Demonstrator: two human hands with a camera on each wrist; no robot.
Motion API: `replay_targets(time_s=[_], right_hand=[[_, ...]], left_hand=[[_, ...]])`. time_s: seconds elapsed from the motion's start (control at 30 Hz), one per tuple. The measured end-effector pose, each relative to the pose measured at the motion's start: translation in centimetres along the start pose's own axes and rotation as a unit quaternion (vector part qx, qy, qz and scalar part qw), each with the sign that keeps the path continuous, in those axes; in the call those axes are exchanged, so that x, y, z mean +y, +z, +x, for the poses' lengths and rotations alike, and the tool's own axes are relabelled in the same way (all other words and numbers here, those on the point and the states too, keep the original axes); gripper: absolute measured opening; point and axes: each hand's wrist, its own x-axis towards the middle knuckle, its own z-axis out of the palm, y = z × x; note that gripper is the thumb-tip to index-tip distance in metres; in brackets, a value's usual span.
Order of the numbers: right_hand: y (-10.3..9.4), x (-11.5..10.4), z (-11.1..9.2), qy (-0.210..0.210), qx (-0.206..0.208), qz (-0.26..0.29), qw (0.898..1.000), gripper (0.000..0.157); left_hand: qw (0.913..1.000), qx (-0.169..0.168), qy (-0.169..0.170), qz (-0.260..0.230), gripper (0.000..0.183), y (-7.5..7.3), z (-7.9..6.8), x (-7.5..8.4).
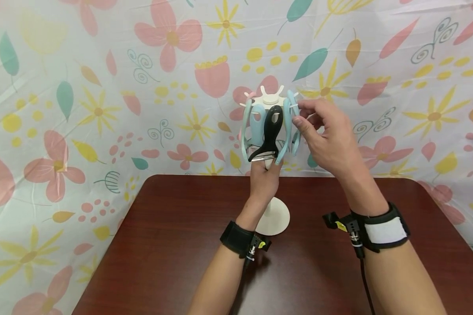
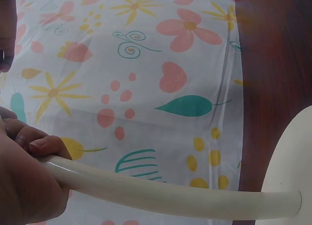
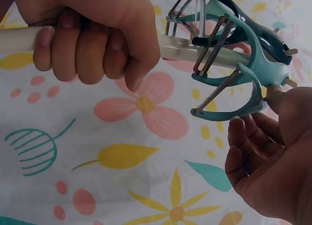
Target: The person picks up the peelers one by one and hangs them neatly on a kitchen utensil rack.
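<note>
A cream stand with a round base (image 1: 275, 218) holds up a spoked rack (image 1: 271, 100). Several Y-shaped peelers hang from its hooks: a black peeler (image 1: 273, 127) in front, pale blue ones around it. My left hand (image 1: 265, 178) wraps its fingers round the stand's pole (image 2: 161, 198), just below the peelers. At the rack's right side, my right hand (image 1: 333, 138) pinches the handle end of a pale blue peeler (image 3: 257, 96) between thumb and forefinger, right by a hook tip. The other fingers of that hand are bent and hold nothing.
The dark brown table (image 1: 173, 245) lies under both arms. Behind its far edge hangs a white cloth (image 1: 114, 100) printed with flowers and leaves. A strap with a camera and cable sits on each wrist.
</note>
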Motion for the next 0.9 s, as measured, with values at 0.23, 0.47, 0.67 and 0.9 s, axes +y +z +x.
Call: replay_targets(time_s=[0.23, 0.47, 0.67, 0.9], right_hand=[[0.18, 0.21, -0.08, 0.004, -0.006, 0.018, 1.0, 0.029], [0.21, 0.22, -0.23, 0.01, -0.009, 0.032, 0.999, 0.028], [0.27, 0.48, -0.39, 0.011, -0.008, 0.036, 0.999, 0.028], [-0.06, -0.27, -0.83, 0.015, -0.009, 0.024, 1.0, 0.027]], left_hand=[[0.9999, -0.004, 0.011, 0.003, 0.052, -0.02, 0.11, -0.21], [0.9999, 0.002, 0.007, 0.011, 0.053, 0.01, -0.01, 0.02], [0.9998, 0.003, 0.015, 0.013, 0.055, -0.05, 0.05, 0.02], [0.9996, -0.009, 0.027, 0.004, 0.056, -0.13, 0.18, -0.42]])
